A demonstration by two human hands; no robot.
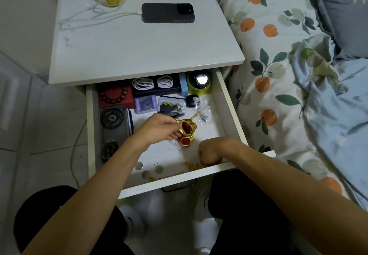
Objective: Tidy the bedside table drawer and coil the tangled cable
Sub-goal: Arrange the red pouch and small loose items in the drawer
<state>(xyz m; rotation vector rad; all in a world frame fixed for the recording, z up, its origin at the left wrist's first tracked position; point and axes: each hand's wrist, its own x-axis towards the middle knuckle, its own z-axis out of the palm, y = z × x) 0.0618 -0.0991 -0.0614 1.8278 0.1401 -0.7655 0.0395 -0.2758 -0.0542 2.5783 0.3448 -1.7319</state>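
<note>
Drawer (pixel 229 103) of the bedside surface stands open as my left hand (pixel 159 128) pinches a red-and-gold pouch (pixel 186 133) open, my right hand (pixel 212 151) curled over loose yellow beads (pixel 192 165) to fill it.

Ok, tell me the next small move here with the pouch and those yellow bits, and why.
Probably lift the right hand to the red and gold pouch and drop in what it gathers. The left hand holds the pouch with its mouth open, and the right hand's fingers curl down among the small yellow pieces by the drawer's front wall.
</note>
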